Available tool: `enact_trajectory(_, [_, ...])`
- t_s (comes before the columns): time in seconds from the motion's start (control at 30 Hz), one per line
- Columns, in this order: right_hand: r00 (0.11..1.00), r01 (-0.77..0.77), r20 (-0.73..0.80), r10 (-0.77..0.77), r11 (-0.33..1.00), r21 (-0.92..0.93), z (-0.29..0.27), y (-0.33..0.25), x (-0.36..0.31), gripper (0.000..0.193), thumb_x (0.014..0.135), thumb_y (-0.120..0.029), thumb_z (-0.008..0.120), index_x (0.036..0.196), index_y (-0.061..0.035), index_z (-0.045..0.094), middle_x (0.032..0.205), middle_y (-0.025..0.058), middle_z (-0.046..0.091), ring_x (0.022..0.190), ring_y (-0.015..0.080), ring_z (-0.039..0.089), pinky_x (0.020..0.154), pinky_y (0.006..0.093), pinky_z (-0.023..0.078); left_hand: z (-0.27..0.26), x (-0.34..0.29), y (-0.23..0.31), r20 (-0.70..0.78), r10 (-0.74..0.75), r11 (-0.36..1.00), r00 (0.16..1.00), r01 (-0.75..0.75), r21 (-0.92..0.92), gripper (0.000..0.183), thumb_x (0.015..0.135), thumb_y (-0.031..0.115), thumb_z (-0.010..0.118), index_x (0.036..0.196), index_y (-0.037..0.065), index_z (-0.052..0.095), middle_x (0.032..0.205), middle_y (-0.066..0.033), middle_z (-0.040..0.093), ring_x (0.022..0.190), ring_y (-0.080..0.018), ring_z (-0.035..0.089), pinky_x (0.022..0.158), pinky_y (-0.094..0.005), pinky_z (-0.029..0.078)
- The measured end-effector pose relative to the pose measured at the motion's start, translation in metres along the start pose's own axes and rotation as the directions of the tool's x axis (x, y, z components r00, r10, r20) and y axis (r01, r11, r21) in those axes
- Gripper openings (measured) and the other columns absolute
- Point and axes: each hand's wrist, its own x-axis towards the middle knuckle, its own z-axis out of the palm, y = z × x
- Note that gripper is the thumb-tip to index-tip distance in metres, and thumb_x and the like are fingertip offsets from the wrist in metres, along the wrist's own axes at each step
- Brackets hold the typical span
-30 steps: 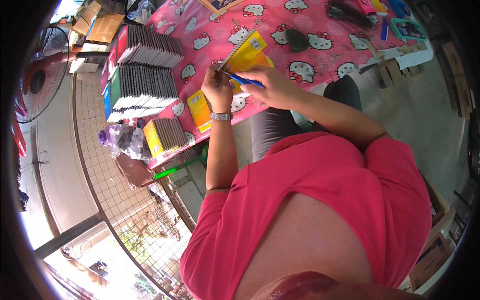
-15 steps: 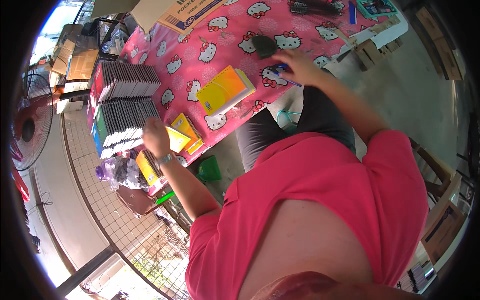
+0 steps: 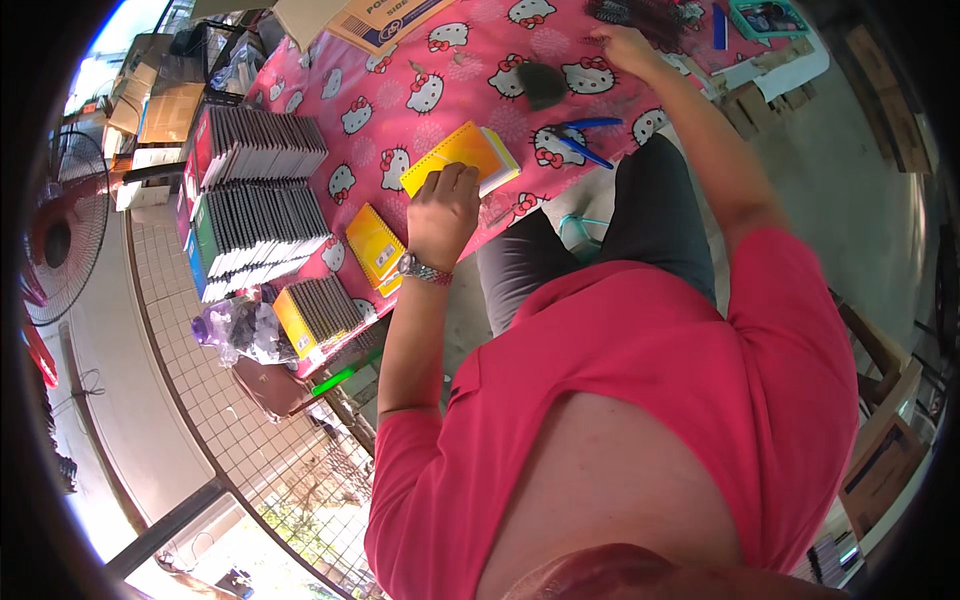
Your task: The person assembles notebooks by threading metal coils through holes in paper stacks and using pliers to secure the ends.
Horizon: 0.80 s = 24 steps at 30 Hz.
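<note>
Touching oblong yellow pad (image 3: 472,150), left fingers (image 3: 453,175) curled, right fingers (image 3: 606,38) near wiry black bundle (image 3: 665,20) (both grips unclear)

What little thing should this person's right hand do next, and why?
I'd suggest the right hand draw one strand from the dark wiry pile. It is reaching beside that pile, while the left hand is at the yellow notebook and the blue-handled tool lies on the pink tablecloth, out of both hands.
</note>
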Motion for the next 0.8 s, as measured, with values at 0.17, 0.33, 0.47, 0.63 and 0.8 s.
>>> enact_trajectory(0.17, [0.947,-0.176,0.288,0.141,0.979,0.099,-0.009,-0.051,-0.01,0.034,0.089,-0.022,0.057,0.122,-0.0113,0.062,0.105,0.0173,0.067,0.088,0.0371,0.066,0.079,0.044,0.053,-0.015,-0.005,-0.016,0.105,-0.034,0.976,0.994,0.055,-0.209,0.016,0.083,0.012,0.064,0.098,0.012,0.066,0.096,-0.0045,0.068,0.081,-0.0244,0.066,0.067,-0.0346,0.055])
enact_trajectory(0.33, [0.946,0.173,0.278,-0.166,0.985,-0.001,-0.027,-0.099,-0.016,0.042,0.086,-0.025,0.066,0.124,-0.0098,0.06,0.103,0.0145,0.069,0.085,0.0286,0.068,0.074,0.0396,0.053,-0.003,0.01,-0.034,0.039,-0.075,0.969,0.996,0.082,-0.232,0.025,0.08,0.014,0.071,0.104,0.01,0.066,0.103,-0.0107,0.067,0.099,-0.0303,0.062,0.083,-0.0418,0.052])
enact_trajectory(0.47, [0.774,0.155,0.536,-0.338,0.921,0.356,-0.023,-0.194,-0.058,0.055,0.074,-0.025,0.079,0.121,-0.0072,0.059,0.089,0.0134,0.068,0.081,0.027,0.067,0.07,0.0391,0.051,0.026,0.034,-0.087,0.32,-0.2,0.858,0.926,0.323,-0.399,0.042,0.084,0.032,0.069,0.116,0.005,0.065,0.113,-0.0147,0.066,0.103,-0.0303,0.063,0.089,-0.0405,0.049])
enact_trajectory(0.63, [0.809,0.241,0.44,-0.39,0.903,0.357,0.027,-0.19,-0.06,0.053,0.069,-0.027,0.077,0.116,-0.0052,0.062,0.093,0.0143,0.066,0.087,0.0314,0.066,0.078,0.0404,0.052,0.024,0.069,-0.11,0.806,-0.104,0.679,0.582,0.634,-0.37,0.053,0.087,0.041,0.063,0.122,0.002,0.062,0.109,-0.0131,0.069,0.096,-0.0231,0.065,0.087,-0.034,0.049])
enact_trajectory(0.8, [0.788,0.267,0.448,-0.421,0.891,0.368,0.041,-0.187,-0.06,0.053,0.073,-0.028,0.073,0.12,-0.0073,0.061,0.1,0.0136,0.063,0.094,0.0317,0.064,0.081,0.0414,0.051,0.032,0.063,-0.121,0.799,-0.118,0.621,0.589,0.672,-0.404,0.045,0.087,0.031,0.065,0.121,0.001,0.063,0.106,-0.01,0.069,0.091,-0.0179,0.065,0.085,-0.032,0.049])
